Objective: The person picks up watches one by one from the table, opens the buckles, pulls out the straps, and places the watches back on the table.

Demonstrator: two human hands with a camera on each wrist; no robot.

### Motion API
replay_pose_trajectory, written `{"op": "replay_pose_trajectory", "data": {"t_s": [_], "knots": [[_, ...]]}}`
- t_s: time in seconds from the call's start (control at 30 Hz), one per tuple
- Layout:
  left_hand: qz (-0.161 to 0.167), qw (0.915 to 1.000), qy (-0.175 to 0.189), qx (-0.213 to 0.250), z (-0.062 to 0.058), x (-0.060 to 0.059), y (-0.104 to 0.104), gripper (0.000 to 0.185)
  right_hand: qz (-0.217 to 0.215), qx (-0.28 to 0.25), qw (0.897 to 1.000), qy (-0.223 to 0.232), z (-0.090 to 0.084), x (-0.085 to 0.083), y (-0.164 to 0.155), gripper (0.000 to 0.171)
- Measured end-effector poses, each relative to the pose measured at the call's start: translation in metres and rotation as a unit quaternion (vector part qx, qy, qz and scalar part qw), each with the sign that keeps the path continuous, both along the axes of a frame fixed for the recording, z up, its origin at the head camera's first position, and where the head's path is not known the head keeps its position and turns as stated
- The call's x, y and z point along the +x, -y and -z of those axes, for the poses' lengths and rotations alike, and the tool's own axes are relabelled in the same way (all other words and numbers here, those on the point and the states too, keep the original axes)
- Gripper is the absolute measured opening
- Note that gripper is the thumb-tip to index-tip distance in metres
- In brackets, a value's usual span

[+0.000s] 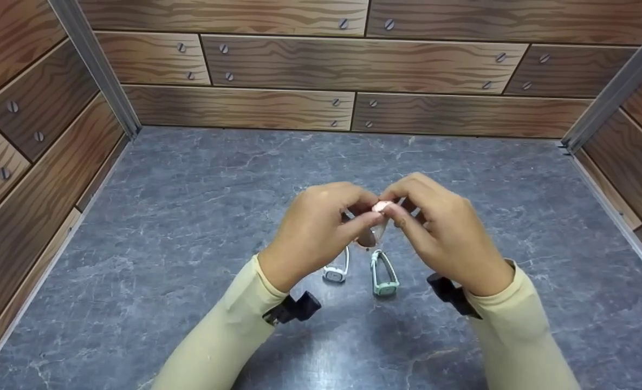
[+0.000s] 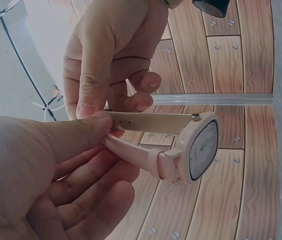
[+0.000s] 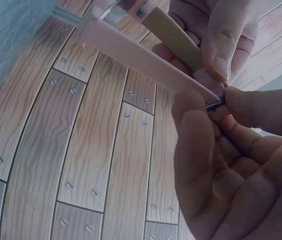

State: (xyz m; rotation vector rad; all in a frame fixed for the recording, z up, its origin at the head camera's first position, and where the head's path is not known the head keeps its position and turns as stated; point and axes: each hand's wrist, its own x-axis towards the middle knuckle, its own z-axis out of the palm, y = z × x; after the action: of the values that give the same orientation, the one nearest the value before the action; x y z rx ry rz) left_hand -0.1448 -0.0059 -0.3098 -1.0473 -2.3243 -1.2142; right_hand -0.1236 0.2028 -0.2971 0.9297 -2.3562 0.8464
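We worked inside a booth of wood-grain panels (image 1: 277,65), studded with screw heads, that closed in the grey marbled counter (image 1: 190,195) on three sides. Above the middle of that counter, nearer its front edge than the back panels, we held both hands raised and pressed close together, our pale yellow sleeves (image 1: 228,336) running back toward us with a black clip on each wrist. Our left hand (image 1: 315,230) had its thumb and forefinger curled in a pinch on the strap end of a pink watch (image 2: 181,145), while the other fingers lay loosely bent beneath it. Our right hand (image 1: 445,233) met it fingertip to fingertip, thumb and forefinger closed on the same strap end where a small dark buckle piece (image 3: 215,105) showed in the right wrist view. The pink watch hung in the air between the two hands, clear of the counter, its rounded square face (image 2: 201,150) turned sideways and its two strap halves drawn together toward our fingers. On the counter just below our hands, toward its front edge, two more watches stood on their faces with their straps looped upward: a white watch (image 1: 336,270) under the left hand and a mint green watch (image 1: 384,273) just beside it, the two near each other but apart.
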Motion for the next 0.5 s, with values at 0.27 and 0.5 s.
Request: {"op": "replay_pose_trajectory", "data": {"t_s": [0.27,0.5], "knots": [[0.000,0.9999,-0.012,0.009,-0.0013,0.0000,0.0016,0.012,-0.032,-0.055,0.998,0.023,0.0003,-0.0024,0.0011,0.008],[0.009,0.9995,0.004,0.030,-0.0028,0.0016,0.0006,0.015,-0.057,-0.101,0.992,0.042,-0.0012,-0.0017,0.0014,0.012]]}}
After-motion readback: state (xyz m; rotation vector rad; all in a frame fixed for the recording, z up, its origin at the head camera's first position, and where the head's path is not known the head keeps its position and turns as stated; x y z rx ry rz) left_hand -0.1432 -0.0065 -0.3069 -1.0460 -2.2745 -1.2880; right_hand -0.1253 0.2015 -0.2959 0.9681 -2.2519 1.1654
